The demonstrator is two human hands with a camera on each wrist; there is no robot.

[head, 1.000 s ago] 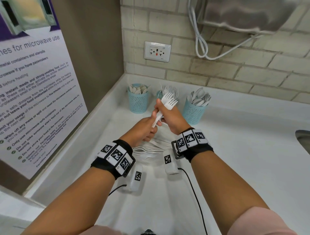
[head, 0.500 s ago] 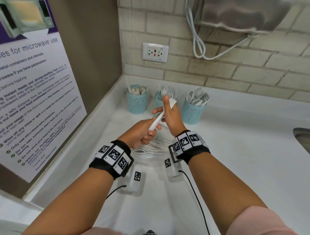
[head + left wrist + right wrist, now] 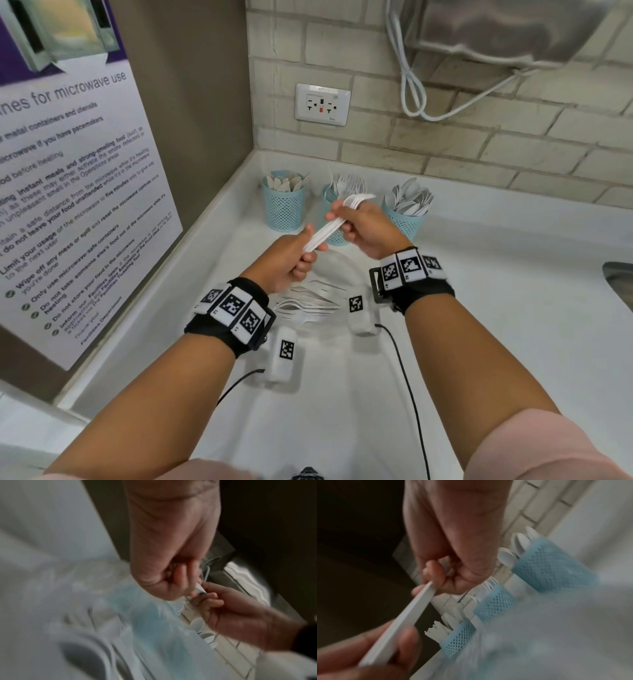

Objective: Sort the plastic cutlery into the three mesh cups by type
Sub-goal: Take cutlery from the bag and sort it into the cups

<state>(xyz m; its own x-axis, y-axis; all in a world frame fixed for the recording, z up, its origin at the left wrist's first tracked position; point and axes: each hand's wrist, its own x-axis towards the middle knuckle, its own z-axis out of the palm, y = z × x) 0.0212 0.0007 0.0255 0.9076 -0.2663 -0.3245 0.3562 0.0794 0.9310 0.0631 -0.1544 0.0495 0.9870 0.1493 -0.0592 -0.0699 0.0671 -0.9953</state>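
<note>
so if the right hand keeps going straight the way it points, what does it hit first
Probably the middle light-blue mesh cup holding white forks; the right hand with its bundle of white plastic forks sits just before it, though depth is unclear.

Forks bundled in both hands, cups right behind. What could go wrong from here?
1. The stack of white plastic forks is held only at its ends by the left hand and right hand; it might fan apart.
2. The middle blue mesh cup is already crowded, and lowering the stack in might tip it.

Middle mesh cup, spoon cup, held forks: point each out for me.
middle mesh cup (image 3: 494, 603), right wrist view, on its mesh wall.
spoon cup (image 3: 406, 222), head view, on its mesh wall.
held forks (image 3: 325, 233), head view, on the handles between the hands.
</note>
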